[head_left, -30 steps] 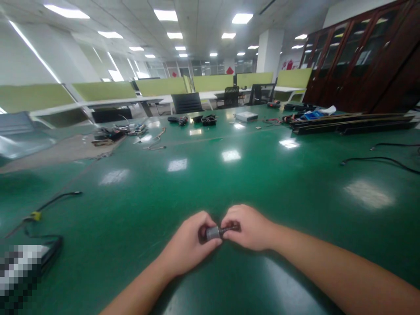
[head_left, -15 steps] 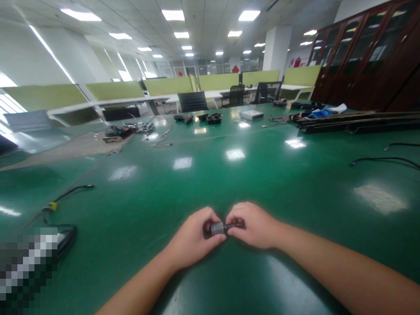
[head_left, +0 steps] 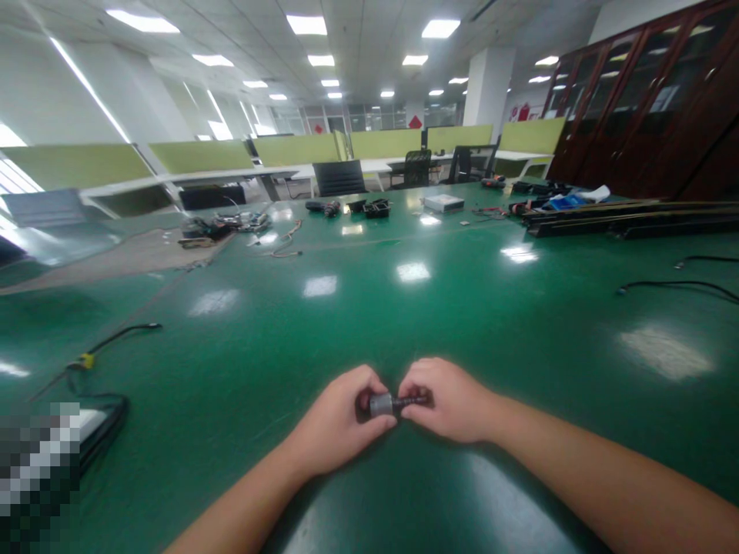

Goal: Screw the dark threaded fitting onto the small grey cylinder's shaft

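Note:
Near the front of the green table, my left hand (head_left: 345,419) is closed round a small grey metal cylinder (head_left: 381,405), thumb below and fingers above. From the cylinder's right end runs a thin dark ridged shaft (head_left: 409,401), lying level. My right hand (head_left: 449,400) pinches this shaft between thumb and curled fingers, close to the cylinder. The shaft's far tip is hidden in my right hand, and the cylinder's left end is partly covered by my left fingers. I cannot tell exactly what kind of part it is.
The glossy green table (head_left: 358,331) spreads out ahead. A black cable (head_left: 124,332) and a blurred-out device lie at left. More black cables (head_left: 675,285) are at right. Farther off are tangled wires (head_left: 236,223), a flat grey box (head_left: 443,202) and long black rails (head_left: 612,219).
Both hands keep their hold on the cylinder and shaft, almost in place. The view has shifted very slightly, and the items at the left edge sit a little farther left.

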The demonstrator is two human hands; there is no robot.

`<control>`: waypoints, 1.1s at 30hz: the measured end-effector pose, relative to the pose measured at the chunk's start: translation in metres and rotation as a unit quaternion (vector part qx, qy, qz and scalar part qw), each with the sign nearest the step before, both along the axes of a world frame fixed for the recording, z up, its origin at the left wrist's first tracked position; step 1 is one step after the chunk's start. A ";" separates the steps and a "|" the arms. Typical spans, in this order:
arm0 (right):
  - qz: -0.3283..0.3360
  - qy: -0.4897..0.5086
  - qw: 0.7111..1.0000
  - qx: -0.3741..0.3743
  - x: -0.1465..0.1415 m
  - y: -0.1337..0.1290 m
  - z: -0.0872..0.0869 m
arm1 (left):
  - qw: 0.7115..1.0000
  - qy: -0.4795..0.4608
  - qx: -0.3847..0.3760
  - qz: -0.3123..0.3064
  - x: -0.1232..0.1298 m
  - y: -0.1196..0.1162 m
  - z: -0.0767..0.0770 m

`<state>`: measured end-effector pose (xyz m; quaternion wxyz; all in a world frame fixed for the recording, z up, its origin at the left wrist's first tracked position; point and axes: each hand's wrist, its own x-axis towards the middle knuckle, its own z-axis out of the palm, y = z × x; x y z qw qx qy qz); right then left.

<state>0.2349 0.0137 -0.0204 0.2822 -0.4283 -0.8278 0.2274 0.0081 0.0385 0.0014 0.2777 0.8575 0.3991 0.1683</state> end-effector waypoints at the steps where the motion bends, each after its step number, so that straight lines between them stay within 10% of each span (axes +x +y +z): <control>1: 0.000 -0.001 1.000 0.001 0.000 0.000 0.000 | 1.000 0.000 -0.001 0.001 0.000 0.000 0.000; 33: -0.065 -0.036 0.997 0.020 0.022 0.003 0.005 | 0.999 -0.024 0.038 0.015 -0.006 0.002 -0.007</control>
